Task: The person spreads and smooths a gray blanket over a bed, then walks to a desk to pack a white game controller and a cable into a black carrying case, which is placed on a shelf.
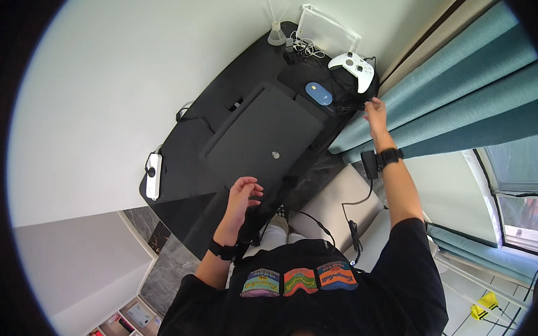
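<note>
White power strip (154, 176) sits left of the laptop (256, 123), left hand's (242, 196) just by the laptop's near edge, fingers loosely apart, nothing in them. Past its right side: blue mouse (319, 93), then a dark wiry bundle (346, 107) right at the right hand (375, 114), fingers pinched narrow, can't tell if they've got it.

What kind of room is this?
Probably a study or bedroom in someone's home: there's a laptop, a white game controller and long teal curtains.
</note>
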Demonstrator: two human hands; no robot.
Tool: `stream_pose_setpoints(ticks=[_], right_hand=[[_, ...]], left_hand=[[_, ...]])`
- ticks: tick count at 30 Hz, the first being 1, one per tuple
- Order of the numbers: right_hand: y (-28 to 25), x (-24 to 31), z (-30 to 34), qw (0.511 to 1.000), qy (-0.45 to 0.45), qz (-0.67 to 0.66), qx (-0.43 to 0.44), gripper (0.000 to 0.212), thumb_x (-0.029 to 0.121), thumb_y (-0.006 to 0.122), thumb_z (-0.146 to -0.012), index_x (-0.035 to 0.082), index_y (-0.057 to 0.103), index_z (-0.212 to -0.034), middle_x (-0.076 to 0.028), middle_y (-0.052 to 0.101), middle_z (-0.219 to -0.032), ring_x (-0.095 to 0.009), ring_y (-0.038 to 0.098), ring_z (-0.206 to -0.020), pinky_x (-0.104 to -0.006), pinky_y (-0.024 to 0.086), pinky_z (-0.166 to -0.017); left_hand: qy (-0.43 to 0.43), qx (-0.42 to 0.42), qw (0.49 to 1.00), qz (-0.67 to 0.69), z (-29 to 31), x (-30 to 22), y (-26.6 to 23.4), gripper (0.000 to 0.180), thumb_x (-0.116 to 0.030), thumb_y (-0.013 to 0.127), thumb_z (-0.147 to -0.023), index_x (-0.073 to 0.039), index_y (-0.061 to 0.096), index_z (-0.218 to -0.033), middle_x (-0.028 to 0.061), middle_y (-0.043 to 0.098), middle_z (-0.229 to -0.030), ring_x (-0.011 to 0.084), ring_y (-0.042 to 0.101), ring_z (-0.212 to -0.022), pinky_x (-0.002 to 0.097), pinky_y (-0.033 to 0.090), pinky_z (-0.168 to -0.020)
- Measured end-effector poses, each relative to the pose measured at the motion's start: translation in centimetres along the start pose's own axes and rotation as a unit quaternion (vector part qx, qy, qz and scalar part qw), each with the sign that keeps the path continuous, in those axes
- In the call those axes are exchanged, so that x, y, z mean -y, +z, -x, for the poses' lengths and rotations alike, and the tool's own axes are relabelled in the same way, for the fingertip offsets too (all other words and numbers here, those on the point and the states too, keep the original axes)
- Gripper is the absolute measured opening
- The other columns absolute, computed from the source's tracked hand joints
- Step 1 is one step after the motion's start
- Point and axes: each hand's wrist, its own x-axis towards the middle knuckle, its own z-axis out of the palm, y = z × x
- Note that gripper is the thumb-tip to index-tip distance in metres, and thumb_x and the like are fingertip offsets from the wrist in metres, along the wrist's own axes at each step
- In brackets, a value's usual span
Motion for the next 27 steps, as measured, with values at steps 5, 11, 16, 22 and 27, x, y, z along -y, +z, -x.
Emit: stream_pose_setpoints(ticks=[5, 11, 16, 22, 27], right_hand=[[1.1, -2.7, -6.5, 0.988, 0.094, -0.028, -0.121, 0.043, 0.033, 0.056, -0.084, 0.004, 0.046, -0.113, -0.006, 0.053, -0.096, -0.017, 0.05, -0.081, -0.0334, 0.044, -0.066], [1.1, -8.4, -10.9, 0.985, 0.108, -0.009, -0.131, 0.041, 0.037, 0.056, -0.084, 0.003, 0.052, -0.106, -0.004, 0.055, -0.078, -0.014, 0.049, -0.064, -0.0309, 0.042, -0.056], [0.9, -8.3, -12.4, 0.971, 0.193, -0.03, -0.137, 0.046, 0.04, 0.058, -0.084, 0.0, 0.053, -0.106, -0.006, 0.058, -0.086, -0.017, 0.054, -0.071, -0.0319, 0.045, -0.058], [0.9, -6.6, -13.2, 0.969, 0.161, -0.164, -0.087, 0.058, 0.038, 0.06, -0.083, -0.008, 0.047, -0.115, -0.017, 0.053, -0.114, -0.028, 0.055, -0.093, -0.0401, 0.049, -0.068], [-0.1, -5.8, -13.3, 0.968, 0.189, -0.162, -0.036, 0.054, 0.037, 0.061, -0.083, -0.007, 0.05, -0.111, -0.017, 0.057, -0.107, -0.029, 0.058, -0.084, -0.0412, 0.048, -0.061]], left_hand=[[-0.018, 0.021, 1.0, -0.003, -1.5, -0.1, 0.2, 0.013, -0.015, 0.045, -0.089, -0.009, 0.052, -0.099, 0.0029, 0.06, -0.083, 0.0106, 0.058, -0.075, 0.0236, 0.046, -0.058], [-0.019, -0.001, 1.0, -0.005, -2.7, -0.8, -0.6, 0.013, -0.015, 0.046, -0.089, -0.009, 0.052, -0.098, 0.0028, 0.06, -0.083, 0.0109, 0.057, -0.075, 0.0237, 0.046, -0.059], [-0.03, -0.018, 0.999, -0.004, -3.5, -1.1, -1.1, 0.013, -0.015, 0.045, -0.089, -0.009, 0.052, -0.098, 0.0028, 0.06, -0.083, 0.0112, 0.057, -0.075, 0.0239, 0.046, -0.06], [-0.038, -0.023, 0.999, -0.019, -3.7, -0.8, -1.5, 0.015, -0.017, 0.046, -0.088, -0.009, 0.051, -0.099, 0.0039, 0.059, -0.084, 0.0135, 0.057, -0.077, 0.0262, 0.046, -0.061], [-0.032, -0.037, 0.999, -0.013, -3.5, -0.4, -2.2, 0.014, -0.016, 0.045, -0.089, -0.008, 0.052, -0.099, 0.0036, 0.06, -0.083, 0.012, 0.057, -0.076, 0.0245, 0.046, -0.059]])
